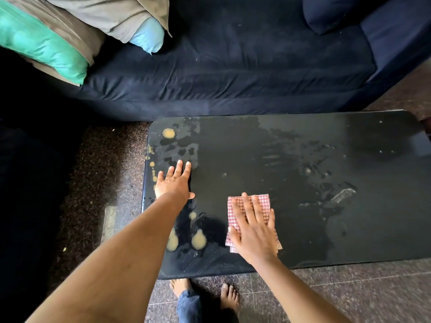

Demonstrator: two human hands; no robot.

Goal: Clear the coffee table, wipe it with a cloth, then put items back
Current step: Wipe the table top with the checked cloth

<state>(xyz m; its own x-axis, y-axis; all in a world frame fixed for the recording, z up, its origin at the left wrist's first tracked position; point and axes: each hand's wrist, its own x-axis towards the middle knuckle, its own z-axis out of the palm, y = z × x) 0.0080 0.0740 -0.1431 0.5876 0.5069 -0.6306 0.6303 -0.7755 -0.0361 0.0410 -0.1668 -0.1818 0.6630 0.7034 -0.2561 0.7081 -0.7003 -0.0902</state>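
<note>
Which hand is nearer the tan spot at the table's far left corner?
Left. The left hand lies flat just short of the tan spot; the right hand presses the checked cloth farther right, toward the near edge.

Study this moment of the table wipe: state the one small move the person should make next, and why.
Probably slide the checked cloth leftward along the near edge. The right hand presses it flat on the coffee table, and tan puddles sit unwiped just left of it. The left hand rests flat farther back, near the left edge.
</note>
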